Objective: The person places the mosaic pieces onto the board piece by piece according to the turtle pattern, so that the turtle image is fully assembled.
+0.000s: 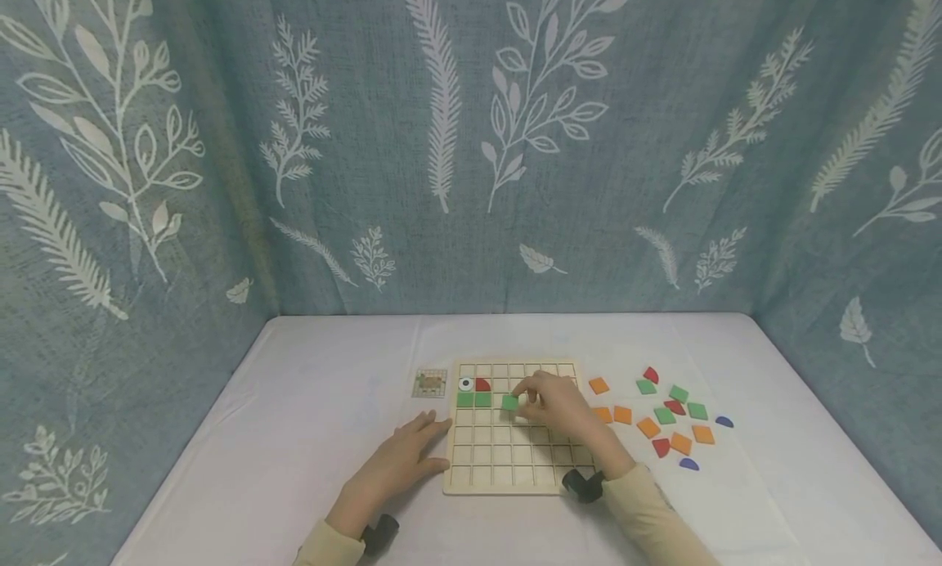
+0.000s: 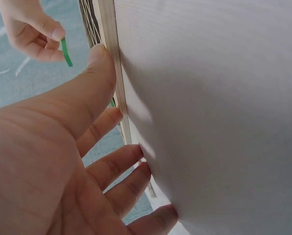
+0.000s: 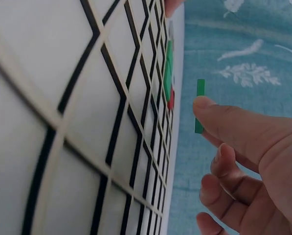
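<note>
A wooden grid board [image 1: 500,455] lies on the table. In its upper left cells are an eye tile [image 1: 466,384], a red piece [image 1: 482,384] and two green squares [image 1: 474,400] side by side. My right hand [image 1: 555,404] pinches another green square [image 1: 510,402] between thumb and finger above the board; the right wrist view shows this green tile [image 3: 200,122] edge-on, apart from the grid. The left hand [image 1: 403,458] rests at the board's left edge, fingers spread, its thumb [image 2: 102,63] against the wooden side [image 2: 117,63].
A small picture card [image 1: 430,383] lies left of the board's upper corner. Right of the board are scattered orange squares [image 1: 648,427], green squares [image 1: 679,393], red pieces [image 1: 661,447] and blue half-rounds [image 1: 688,464]. A patterned curtain [image 1: 471,141] hangs behind the table.
</note>
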### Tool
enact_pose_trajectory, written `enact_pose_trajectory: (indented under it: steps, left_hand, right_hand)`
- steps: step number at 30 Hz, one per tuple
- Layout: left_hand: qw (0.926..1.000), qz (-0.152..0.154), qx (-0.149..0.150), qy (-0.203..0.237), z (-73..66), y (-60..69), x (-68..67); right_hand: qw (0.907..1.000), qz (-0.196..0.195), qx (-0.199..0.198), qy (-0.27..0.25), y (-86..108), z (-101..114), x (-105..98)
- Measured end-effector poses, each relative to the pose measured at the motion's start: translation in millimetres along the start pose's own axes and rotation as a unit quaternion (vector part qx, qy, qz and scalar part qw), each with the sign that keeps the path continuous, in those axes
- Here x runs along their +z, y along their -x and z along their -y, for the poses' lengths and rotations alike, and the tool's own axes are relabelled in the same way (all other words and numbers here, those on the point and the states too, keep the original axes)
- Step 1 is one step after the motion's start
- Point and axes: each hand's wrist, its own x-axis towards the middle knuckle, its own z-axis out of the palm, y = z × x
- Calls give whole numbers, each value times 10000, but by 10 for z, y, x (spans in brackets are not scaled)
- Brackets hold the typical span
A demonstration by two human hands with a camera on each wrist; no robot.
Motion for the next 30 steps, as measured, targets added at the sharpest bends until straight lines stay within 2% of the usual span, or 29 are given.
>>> enact_pose_trajectory:
  steps: [4,11,21,30]
  left_hand:
    - [10000,-9,21,2,8,-2,15]
    - [10000,6,2,-13,10,5,7]
    - [10000,23,37,3,-13,21,-16]
    - [10000,42,62,50,-6,25,-13]
  right_hand:
    - [10000,14,39,-41,-19,53,47]
    - [9998,40,-127,148,-74,120,135]
    - [9997,215,-59,40,-149,219,221]
    - [9994,288,-143,142,-199,232,278]
